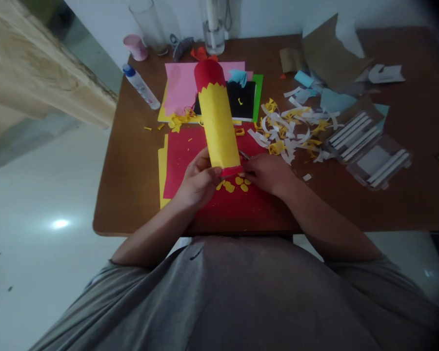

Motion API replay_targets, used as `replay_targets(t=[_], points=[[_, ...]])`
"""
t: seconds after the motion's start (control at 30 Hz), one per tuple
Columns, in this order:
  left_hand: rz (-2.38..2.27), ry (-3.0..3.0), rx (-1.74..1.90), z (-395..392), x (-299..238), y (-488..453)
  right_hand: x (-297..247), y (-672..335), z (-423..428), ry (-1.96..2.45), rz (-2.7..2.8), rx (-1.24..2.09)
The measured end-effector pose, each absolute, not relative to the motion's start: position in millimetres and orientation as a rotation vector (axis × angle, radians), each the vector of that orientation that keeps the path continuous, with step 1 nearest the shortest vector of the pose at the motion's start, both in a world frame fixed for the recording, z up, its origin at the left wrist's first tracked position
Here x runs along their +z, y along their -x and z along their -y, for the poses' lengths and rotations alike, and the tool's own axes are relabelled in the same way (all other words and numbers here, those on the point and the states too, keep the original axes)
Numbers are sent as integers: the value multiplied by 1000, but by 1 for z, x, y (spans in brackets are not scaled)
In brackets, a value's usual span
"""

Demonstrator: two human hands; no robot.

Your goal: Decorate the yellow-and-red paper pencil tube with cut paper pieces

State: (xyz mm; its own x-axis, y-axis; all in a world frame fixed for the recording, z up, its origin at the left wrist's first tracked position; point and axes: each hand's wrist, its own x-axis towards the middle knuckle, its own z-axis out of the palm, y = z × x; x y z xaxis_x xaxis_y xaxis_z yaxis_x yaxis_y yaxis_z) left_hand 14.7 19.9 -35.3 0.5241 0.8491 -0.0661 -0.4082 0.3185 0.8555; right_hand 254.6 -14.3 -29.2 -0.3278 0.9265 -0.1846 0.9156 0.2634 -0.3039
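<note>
A paper tube (216, 117), red with a yellow jagged-edged wrap, points away from me over a red sheet (190, 151). My left hand (196, 180) is closed round its near end from the left. At that same end my right hand (269, 174) grips small scissors (244, 155), whose metal tip shows beside the tube's red rim. Small yellow cuttings (237, 184) lie on the red sheet just under the tube's end.
Pink, black and green sheets (183, 85) lie behind the tube on the brown table (131, 161). A glue bottle (141, 87) lies back left, near a pink cup (135, 47) and glasses. Paper scraps (292, 129), clear boxes (369, 156) and brown card (329, 48) fill the right.
</note>
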Motion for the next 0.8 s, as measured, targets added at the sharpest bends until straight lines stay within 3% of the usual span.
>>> replay_targets(t=[0.67, 0.8], points=[[-453, -1160, 996, -25, -44, -14, -28, -254, 15, 1770, 2374, 541], [-494, -1144, 958, -25, -47, -13, -19, -267, 17, 1664, 1997, 744]])
